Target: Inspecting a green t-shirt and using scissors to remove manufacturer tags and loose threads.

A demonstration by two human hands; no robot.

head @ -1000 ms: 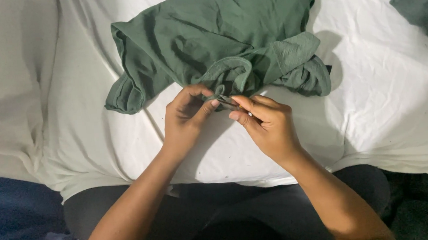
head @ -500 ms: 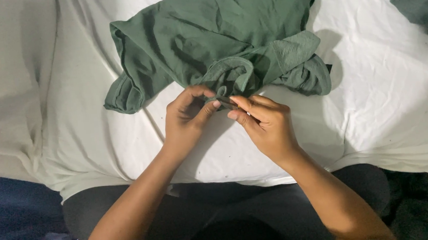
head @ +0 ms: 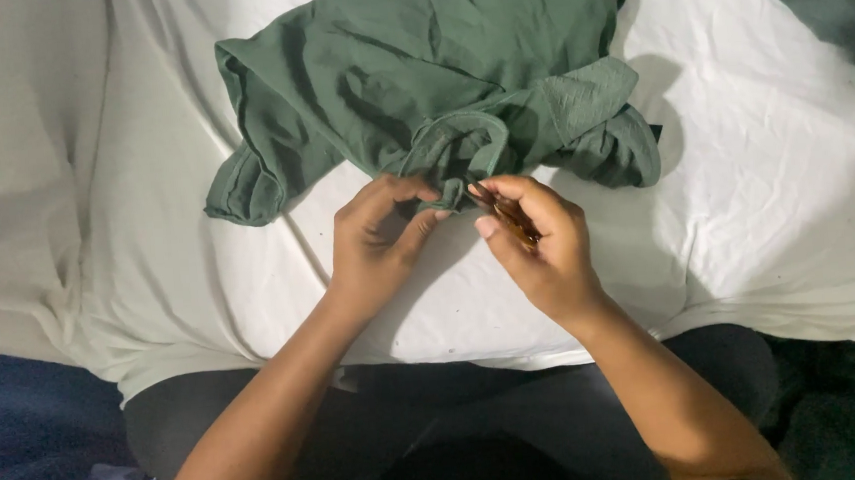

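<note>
1. A crumpled green garment (head: 436, 79) of soft, finely ribbed cloth lies at upper centre on a wrinkled white sheet (head: 768, 226).
2. The left hand (head: 378, 243) pinches its lower hem.
3. The right hand (head: 538, 247) is curled shut around a small brownish object (head: 512, 218), too small to identify.
4. Another green cloth (head: 847, 0) lies at upper right.

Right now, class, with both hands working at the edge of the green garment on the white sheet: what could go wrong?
The right hand pinches a small thin object close to the left hand's fingertips, so it might prick or nick them. The green garment lies bunched, so an extra fold could get caught. If dropped, the object might hide in the rumpled white sheet.
</note>
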